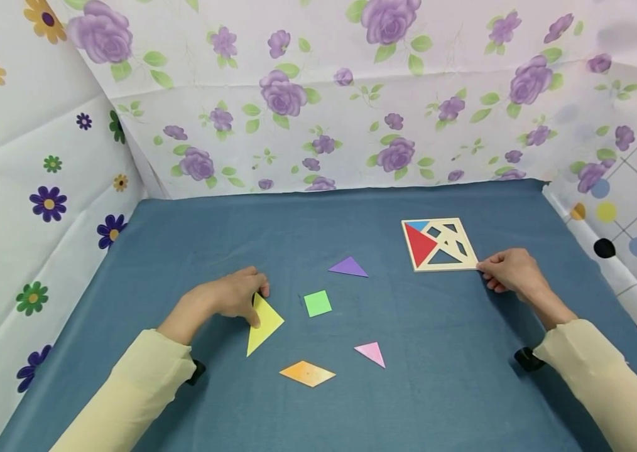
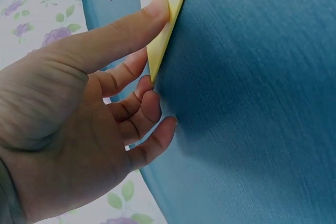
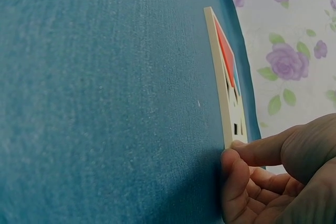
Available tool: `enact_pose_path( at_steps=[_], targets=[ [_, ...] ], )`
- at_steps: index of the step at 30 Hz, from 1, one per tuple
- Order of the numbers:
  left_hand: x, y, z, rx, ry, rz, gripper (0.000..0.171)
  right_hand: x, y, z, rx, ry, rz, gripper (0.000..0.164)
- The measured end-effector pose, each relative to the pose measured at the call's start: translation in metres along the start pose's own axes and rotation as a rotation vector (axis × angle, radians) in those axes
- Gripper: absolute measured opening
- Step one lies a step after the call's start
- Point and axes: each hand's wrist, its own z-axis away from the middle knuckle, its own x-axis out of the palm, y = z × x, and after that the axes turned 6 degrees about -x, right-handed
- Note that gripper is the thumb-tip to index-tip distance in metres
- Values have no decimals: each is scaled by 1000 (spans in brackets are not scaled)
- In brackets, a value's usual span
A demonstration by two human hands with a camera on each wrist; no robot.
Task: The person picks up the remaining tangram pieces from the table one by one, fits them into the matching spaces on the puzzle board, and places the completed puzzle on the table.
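My left hand (image 1: 234, 294) pinches a yellow triangle piece (image 1: 264, 323) by its left edge. In the left wrist view, the thumb (image 2: 157, 11) lies on the triangle's face and the other fingers are curled behind or below it. At the right, my right hand (image 1: 513, 273) grips the near right corner of a square wooden tangram board (image 1: 445, 268) between thumb and forefinger. A red triangle (image 1: 419, 243) and a blue piece (image 1: 417, 225) sit in the board, which has several open slots. In the right wrist view, the board (image 3: 217, 77) appears nearly edge-on.
Between the hands, a green square (image 1: 318, 303), a purple triangle (image 1: 349, 267), a pink triangle (image 1: 372, 353) and an orange diamond-shaped piece (image 1: 307, 373) lie apart on the blue cloth (image 1: 409, 402). Flower-printed sheets (image 1: 318, 125) rise behind the table and at its left; a dotted one hangs right.
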Motion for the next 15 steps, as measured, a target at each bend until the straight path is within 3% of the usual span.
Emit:
enact_pose_path(
  at_steps=[8, 15],
  targets=[
    [-3, -4, 3, 5, -10, 13, 40, -1, -1, 0, 7, -8, -17, 31],
    [-4, -6, 10, 6, -5, 41, 28, -2, 0, 0, 5, -3, -30, 31]
  ],
)
